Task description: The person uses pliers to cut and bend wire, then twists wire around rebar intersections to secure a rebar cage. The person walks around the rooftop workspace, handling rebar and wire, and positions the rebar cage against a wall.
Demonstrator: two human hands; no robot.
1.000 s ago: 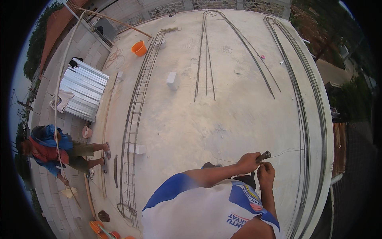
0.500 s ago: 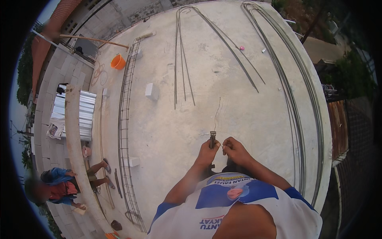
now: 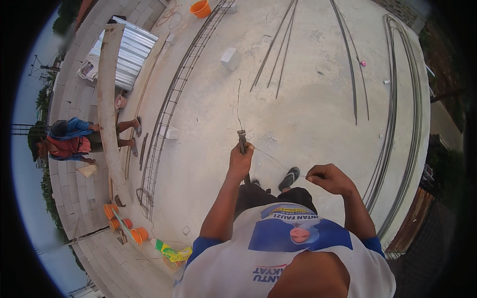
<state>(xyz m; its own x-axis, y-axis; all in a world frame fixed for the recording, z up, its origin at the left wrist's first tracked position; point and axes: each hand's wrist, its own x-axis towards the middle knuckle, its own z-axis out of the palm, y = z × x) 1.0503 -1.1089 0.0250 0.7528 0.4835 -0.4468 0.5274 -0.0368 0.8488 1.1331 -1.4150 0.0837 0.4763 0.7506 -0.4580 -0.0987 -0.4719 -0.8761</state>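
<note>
Dark metal pincers (image 3: pixel 242 137) stand head-up in my left hand (image 3: pixel 240 161), which is closed round their handles. A thin wire (image 3: pixel 239 102) rises in a wavy line from the tool's head. Out to the right, my right hand (image 3: pixel 329 179) has its fingertips pinched on fine wire strands (image 3: pixel 278 163). These strands stretch across from beside my left hand. Whether they and the upright wire are one piece, I cannot tell. Beneath the strands my sandalled foot (image 3: pixel 289 178) rests on the concrete slab (image 3: pixel 208 184).
A long rebar cage (image 3: pixel 174 94) lies at left, with white blocks (image 3: pixel 229 58) beside it. Bundles of rebar (image 3: pixel 392 99) run along the right. Another person (image 3: pixel 72 139) is by a plank (image 3: pixel 110 94) at the far left. Orange buckets (image 3: pixel 140 234) stand at lower left.
My hands have moved apart, my right one pulling away to the right with the wire strands. The view has turned, bringing the buckets at lower left into sight.
</note>
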